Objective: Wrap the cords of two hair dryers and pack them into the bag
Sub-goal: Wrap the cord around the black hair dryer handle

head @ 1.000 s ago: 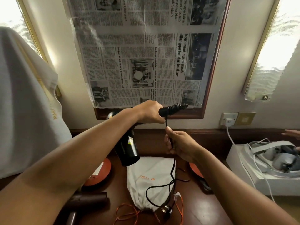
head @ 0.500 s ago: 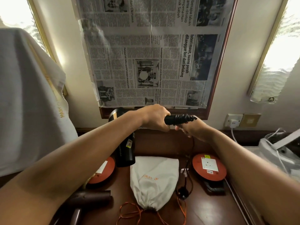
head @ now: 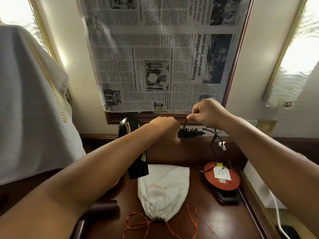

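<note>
Now | black hair dryer (head: pixel 138 163), cord (head: pixel 189 132) coiled on handle | left hand (head: pixel 165 128) grips handle | right hand (head: pixel 207 112) pinches cord

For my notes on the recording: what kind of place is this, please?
Probably a hotel room or bedroom vanity desk: a dark wooden desk against the wall, a framed panel covered with newspaper above it, and a white drawstring bag for the black hair dryer.

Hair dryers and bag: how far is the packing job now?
Done: a few cord turns sit on the black dryer's handle. In hand: the left hand grips that handle while the right hand pinches the cord, much of it hanging loose. Left: the second dryer lies on the table, the white bag lies flat.
</note>
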`<state>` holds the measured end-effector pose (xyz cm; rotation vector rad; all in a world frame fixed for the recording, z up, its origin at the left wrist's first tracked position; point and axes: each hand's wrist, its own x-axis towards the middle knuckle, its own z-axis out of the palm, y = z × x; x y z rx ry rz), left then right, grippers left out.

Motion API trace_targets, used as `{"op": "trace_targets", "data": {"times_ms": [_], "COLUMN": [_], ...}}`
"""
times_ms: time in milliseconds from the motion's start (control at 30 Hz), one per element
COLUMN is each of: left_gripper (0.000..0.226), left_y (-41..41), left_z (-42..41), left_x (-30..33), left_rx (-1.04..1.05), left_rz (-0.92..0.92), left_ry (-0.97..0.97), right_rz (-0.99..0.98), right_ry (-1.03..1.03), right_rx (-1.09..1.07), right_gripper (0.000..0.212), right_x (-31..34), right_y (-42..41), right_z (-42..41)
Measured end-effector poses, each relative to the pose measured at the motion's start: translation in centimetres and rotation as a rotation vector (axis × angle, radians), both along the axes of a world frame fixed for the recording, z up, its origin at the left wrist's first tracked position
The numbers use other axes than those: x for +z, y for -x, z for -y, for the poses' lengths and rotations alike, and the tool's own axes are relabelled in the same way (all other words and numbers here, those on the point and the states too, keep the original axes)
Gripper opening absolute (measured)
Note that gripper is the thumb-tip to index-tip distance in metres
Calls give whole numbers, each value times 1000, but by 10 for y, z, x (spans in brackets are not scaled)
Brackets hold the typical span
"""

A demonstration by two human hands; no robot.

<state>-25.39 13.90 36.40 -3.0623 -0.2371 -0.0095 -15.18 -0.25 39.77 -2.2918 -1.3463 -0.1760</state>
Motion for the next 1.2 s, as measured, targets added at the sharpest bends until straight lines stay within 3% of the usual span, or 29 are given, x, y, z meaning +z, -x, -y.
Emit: {"op": "trace_targets", "data": {"times_ms": [300,433,600,700,933,1100,1200], "left_gripper": [27,31,27,26,23,17,16], "left_y": [-13,-15,-15,-13,-11,-7,-6], "left_z": [-13,-18,-18,-19,-16,-8,-4], "left_x": [2,3,1,0,16,22,21], "left_rx": [129,135,112,107,65,0,-57], "left_rz": [-11,-18,-10,-6,40,45,35], "left_ry": [57,58,93,131,248,269,248], "right_rz": [-1,-391,-1201,-1409,-1506,-1625,-1568], "right_ry": [-71,-207,-434,-445,-334,-451,-472], "right_rx": [-18,-38,84,161,179,285,247], "right_gripper": [27,23,19,23,49,26,21], "right_x": [-30,-57,-82,-92,-116,-134,-137], "right_y": [35,50,57,54,42,33,24], "right_z": [9,14,15,17,13,7,6]}}
